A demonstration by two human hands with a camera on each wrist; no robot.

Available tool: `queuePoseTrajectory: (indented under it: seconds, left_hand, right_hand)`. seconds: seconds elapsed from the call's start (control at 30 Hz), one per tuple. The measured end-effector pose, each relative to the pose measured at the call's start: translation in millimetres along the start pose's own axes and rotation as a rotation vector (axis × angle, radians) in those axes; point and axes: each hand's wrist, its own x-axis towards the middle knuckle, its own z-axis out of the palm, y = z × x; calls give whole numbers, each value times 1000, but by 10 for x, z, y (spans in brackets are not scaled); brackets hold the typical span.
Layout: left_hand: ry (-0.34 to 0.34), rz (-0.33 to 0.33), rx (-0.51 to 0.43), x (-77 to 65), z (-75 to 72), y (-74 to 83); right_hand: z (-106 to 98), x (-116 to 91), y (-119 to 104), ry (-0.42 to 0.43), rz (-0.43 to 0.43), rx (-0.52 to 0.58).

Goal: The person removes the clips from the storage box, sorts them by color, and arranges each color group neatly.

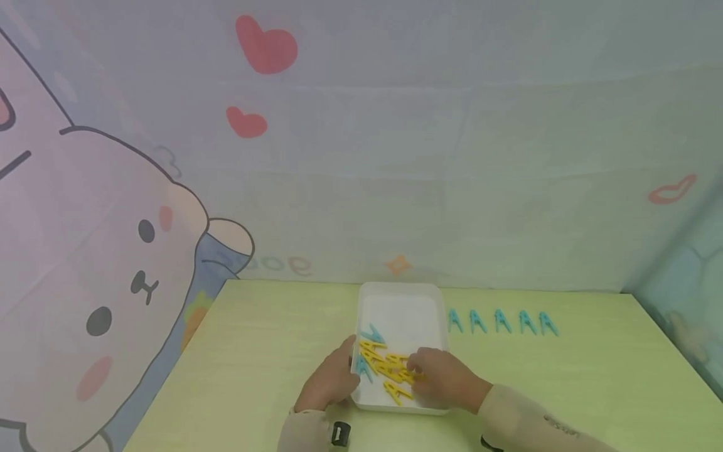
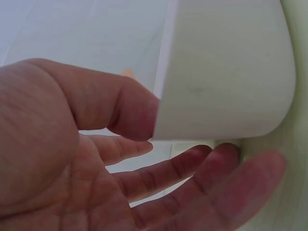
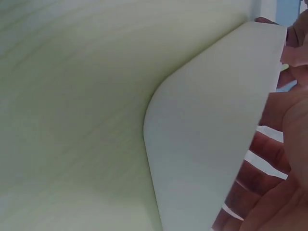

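Observation:
A white rectangular tray [image 1: 402, 307] holds several yellow clothes pegs [image 1: 397, 392] and two blue ones, one blue peg [image 1: 363, 369] by the left wall. My left hand [image 1: 333, 375] holds the tray's left side, its thumb [image 2: 137, 113] at the rim and the other fingers low by the outer wall [image 2: 226, 72]. Over the tray's right rim reaches my right hand [image 1: 446, 376], its fingertips down among the yellow pegs. In the right wrist view its fingers [image 3: 269, 149] are partly hidden behind the wall; I cannot tell whether they pinch a peg.
Several blue pegs [image 1: 501, 321] lie in a row on the pale green table [image 1: 271, 333], right of the tray's far end. Behind the table hangs a printed cloth [image 1: 395, 157] with hearts and a cartoon rabbit.

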Motion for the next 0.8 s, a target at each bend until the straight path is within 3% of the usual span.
queuePoseTrajectory:
  seconds: [0.1,0.33,0.53,0.8]
  left_hand:
    - [0,-1,4,-3,4,-1]
    - [2,29,-10,-13,-8,16]
    - [2,16,-6,1,11,-6]
    - [-2,6,-15,32,16,-52]
  right_hand:
    - [38,13,-15,-24,30,-11]
    - [93,26,15,2,10,-7]
    - [25,-12,79,16,-7,171]
    - [-167,-112,164,113,2,356]
